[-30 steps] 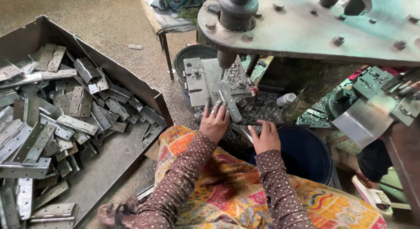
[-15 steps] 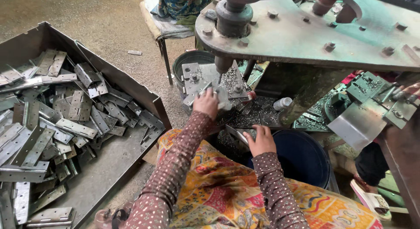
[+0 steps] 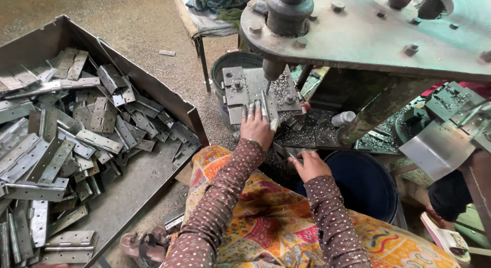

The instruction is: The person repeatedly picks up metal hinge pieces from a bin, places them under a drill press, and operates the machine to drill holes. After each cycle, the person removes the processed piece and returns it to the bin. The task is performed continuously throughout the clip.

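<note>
Two bare hands at work under the heavy grey-green bolted plate of the press [image 3: 368, 37], both in brown dotted sleeves. Left hand [image 3: 257, 125] stretched forward, fingers [image 3: 251, 112] spread flat and pressing a flat grey metal hinge leaf [image 3: 264, 101] down on the small steel jig block [image 3: 245, 91], right beneath the dark pointed tool tip [image 3: 267, 86] hanging from the round spindle [image 3: 285, 14]. Right hand [image 3: 308, 165] lower and nearer the lap, curled narrowly around another thin grey metal strip [image 3: 287, 154], thumb on top; grip partly hidden, so hard to tell how tightly closed. Bright metal shavings [image 3: 307, 132] scattered thick over the bed around the jig, with a small white plastic bottle [image 3: 342, 118] lying on its side just beyond them. Dark blue round plastic bucket [image 3: 365, 183] just beside that right hand, below the bed. Off to the left, a big rusty open sheet-metal tray [image 3: 153, 170] on the gritty floor, heaped with loose grey steel hinges [image 3: 76, 130] piled every which way. Orange-yellow patterned cloth [image 3: 276, 227] over the lap at the bottom, grey round bin [image 3: 230, 63] behind the jig, folded shiny sheet [image 3: 434, 150] at the right edge
</note>
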